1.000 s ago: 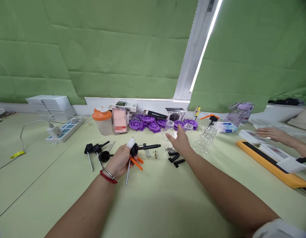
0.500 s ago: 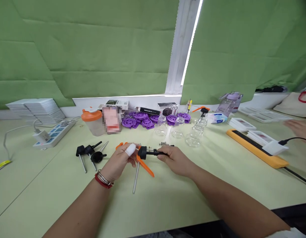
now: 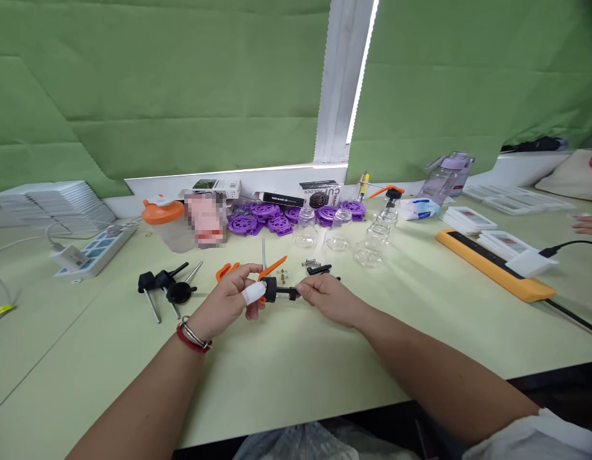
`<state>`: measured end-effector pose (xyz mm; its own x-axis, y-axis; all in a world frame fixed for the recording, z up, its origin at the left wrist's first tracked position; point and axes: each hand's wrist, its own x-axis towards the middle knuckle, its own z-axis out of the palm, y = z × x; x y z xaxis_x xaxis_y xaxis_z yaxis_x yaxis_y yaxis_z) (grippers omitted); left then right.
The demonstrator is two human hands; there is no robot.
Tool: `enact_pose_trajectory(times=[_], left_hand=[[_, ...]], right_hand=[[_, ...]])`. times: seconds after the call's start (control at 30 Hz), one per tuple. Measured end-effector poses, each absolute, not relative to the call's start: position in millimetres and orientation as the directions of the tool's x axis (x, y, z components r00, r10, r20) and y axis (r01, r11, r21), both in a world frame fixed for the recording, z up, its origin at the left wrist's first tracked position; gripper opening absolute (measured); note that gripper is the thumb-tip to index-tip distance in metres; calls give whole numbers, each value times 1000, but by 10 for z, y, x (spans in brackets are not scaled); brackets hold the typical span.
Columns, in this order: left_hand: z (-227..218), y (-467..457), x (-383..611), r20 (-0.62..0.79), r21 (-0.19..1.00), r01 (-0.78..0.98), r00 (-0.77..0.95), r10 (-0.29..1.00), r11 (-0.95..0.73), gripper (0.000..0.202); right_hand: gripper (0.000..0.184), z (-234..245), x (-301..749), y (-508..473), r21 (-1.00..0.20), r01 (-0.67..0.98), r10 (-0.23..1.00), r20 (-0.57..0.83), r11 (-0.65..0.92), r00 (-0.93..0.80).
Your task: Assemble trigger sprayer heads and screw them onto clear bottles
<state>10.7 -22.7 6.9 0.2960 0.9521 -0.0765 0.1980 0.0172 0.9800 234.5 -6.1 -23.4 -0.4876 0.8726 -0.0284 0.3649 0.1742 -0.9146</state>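
My left hand point(image 3: 233, 297), with a white wrap on its thumb, is closed around a black spray head point(image 3: 271, 289). An orange lever point(image 3: 275, 266) and a thin metal tube point(image 3: 264, 252) stick out from it, pointing away from me. On its right side a slim black stem reaches out, and my right hand point(image 3: 327, 296) pinches that stem's end. Just beyond my hands lie a coil spring point(image 3: 311, 263), small brass-coloured parts point(image 3: 283, 276) and short black parts point(image 3: 319, 269). More orange levers point(image 3: 225, 271) lie behind my left hand.
Black heads with metal tubes point(image 3: 164, 284) lie at left. Clear bottles point(image 3: 337, 236) stand behind, before purple plastic pieces point(image 3: 279, 223). An orange-lidded shaker point(image 3: 164, 223) and a power strip point(image 3: 97, 252) are at left; an orange power strip point(image 3: 492, 265) and another person's hand point(image 3: 588, 225) at right.
The spray head has been turned in my hands: its tube and orange lever pointed towards me before and now point away. My right hand has shifted slightly along the stem's side.
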Motion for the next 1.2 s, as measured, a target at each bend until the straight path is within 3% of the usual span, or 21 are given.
enact_pose_trajectory(times=[0.13,0.3,0.43,0.5,0.6,0.67,0.77,0.87,1.0,1.2], left_hand=[[61,-227,126,-36,981,194,259,965,-16,47],[133,-242,114,328,890,310,71,942,-333,71],[162,-318,154,408,785,393,256,877,-480,56],[145,-363,190,417,795,375,236,878,-478,50],[112,-403,255,355,880,317,56,933,-353,50],[94,-404,303,240,944,238,-28,970,-227,43],[53,-384,366,5,982,188,-51,999,5,37],[-35,-377,385,-162,956,244,-16,987,161,39],[-213,-428,351,-126,941,312,-35,991,130,30],[-450,-477,348,-27,954,292,-129,991,64,24]], right_hand=[[37,-258,2333,-29,-859,426,895,76,283,-439],[43,-185,2367,-55,-876,395,902,94,276,-420],[47,-100,2363,-129,-937,291,875,31,195,-484],[44,-61,2349,-164,-948,245,872,63,205,-485],[28,-34,2326,-192,-916,232,887,215,328,-409],[22,-56,2315,-194,-893,288,903,234,346,-360],[20,-158,2304,-185,-920,357,946,41,160,-320],[18,-312,2298,-191,-938,344,937,-157,-43,-313],[18,-486,2274,-229,-940,319,916,-229,-120,-330],[18,-553,2188,-190,-932,362,944,-150,-35,-294]])
